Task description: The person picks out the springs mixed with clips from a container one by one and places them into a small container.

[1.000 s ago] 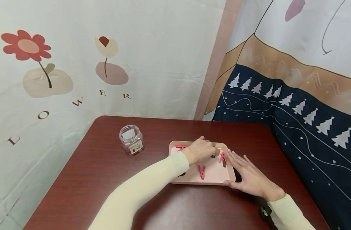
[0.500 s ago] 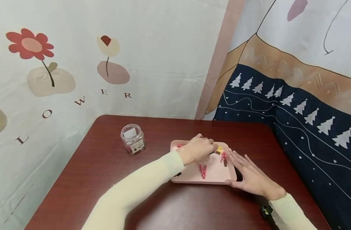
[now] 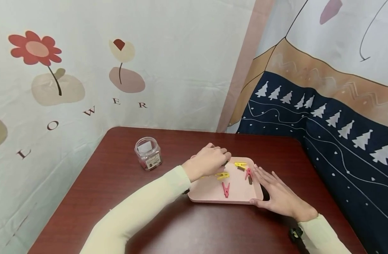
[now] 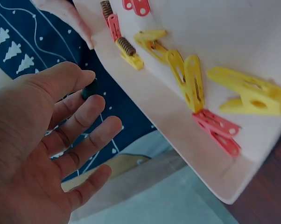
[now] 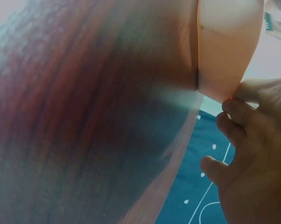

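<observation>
My left hand (image 3: pixel 208 162) hovers over the left part of a pale pink tray (image 3: pixel 210 194). In the left wrist view, its thumb and index finger pinch a small dark green ridged piece (image 4: pixel 90 88); the other fingers are spread. Yellow clothespins (image 4: pixel 192 84) and pink clothespins (image 3: pixel 225 189) lie in the tray. Near its right end are brown ribbed pieces (image 4: pixel 126 46), which look like coils. My right hand (image 3: pixel 278 194) rests against the tray's right side, thumb at the front corner and fingers along the rim. The left hand hides the tray's back left part.
A clear open jar (image 3: pixel 147 155) with a label stands left of the tray, with some reddish contents low inside. The dark red wooden table (image 3: pixel 168 225) reaches back to a printed cloth wall (image 3: pixel 181 70). A navy cloth with trees (image 3: pixel 340 148) hangs at the right.
My left hand has moved left across the tray with the dark green piece between its fingertips. Yellow clothespins it had covered now show. My right hand stays at the tray's side.
</observation>
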{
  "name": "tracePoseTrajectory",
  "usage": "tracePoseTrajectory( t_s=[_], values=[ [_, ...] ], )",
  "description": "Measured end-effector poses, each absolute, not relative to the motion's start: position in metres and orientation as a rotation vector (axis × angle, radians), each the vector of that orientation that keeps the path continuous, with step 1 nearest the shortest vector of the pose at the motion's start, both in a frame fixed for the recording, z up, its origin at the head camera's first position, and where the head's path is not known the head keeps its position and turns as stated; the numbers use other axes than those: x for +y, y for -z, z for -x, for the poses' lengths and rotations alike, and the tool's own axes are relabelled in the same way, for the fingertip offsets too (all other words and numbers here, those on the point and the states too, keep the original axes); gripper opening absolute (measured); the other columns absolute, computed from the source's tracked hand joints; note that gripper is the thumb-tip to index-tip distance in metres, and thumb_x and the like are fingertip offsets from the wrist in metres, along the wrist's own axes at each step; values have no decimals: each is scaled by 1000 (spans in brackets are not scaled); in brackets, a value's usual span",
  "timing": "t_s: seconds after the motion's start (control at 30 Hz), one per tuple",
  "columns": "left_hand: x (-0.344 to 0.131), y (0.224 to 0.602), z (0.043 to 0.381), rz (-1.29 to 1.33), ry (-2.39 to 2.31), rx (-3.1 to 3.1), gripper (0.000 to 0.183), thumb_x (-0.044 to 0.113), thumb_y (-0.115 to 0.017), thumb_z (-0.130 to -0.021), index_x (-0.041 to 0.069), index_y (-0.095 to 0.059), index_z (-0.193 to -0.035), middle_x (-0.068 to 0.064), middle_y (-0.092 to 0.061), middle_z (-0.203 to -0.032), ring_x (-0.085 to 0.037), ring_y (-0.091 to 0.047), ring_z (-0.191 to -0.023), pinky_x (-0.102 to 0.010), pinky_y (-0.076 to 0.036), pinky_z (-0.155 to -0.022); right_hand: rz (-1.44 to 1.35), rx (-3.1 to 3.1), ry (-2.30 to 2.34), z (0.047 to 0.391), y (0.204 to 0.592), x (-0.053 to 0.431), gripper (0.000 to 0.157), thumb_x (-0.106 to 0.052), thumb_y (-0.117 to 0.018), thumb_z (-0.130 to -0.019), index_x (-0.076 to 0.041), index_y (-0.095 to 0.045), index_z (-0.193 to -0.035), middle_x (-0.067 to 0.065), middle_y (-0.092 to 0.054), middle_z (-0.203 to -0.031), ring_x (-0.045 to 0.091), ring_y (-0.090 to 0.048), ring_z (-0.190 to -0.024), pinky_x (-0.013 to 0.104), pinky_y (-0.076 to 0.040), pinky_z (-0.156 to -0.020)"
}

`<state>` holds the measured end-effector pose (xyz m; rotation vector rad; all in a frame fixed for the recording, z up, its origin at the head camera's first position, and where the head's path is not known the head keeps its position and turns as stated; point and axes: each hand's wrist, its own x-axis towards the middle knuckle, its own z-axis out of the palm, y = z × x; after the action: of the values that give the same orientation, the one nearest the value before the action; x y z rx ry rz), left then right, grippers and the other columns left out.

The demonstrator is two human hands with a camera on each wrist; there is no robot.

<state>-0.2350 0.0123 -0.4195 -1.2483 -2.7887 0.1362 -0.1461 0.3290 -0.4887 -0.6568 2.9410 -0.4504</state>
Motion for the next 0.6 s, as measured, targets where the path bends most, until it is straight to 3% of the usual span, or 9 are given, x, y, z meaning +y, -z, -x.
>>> tracePoseTrajectory(
  t_s=[0.6],
  values=[
    [-61,414,224,1026,97,-2679,26,41,-89,-104,21,-80,-118,2,-78,-111,-23,-80,-108,-48,-61,-102,619,2921,481,147,493,330,118,-75,-82,-96,-17,-32,-185,11,-31,-194,45,-32,-179,83,-23,-140]
  ],
)
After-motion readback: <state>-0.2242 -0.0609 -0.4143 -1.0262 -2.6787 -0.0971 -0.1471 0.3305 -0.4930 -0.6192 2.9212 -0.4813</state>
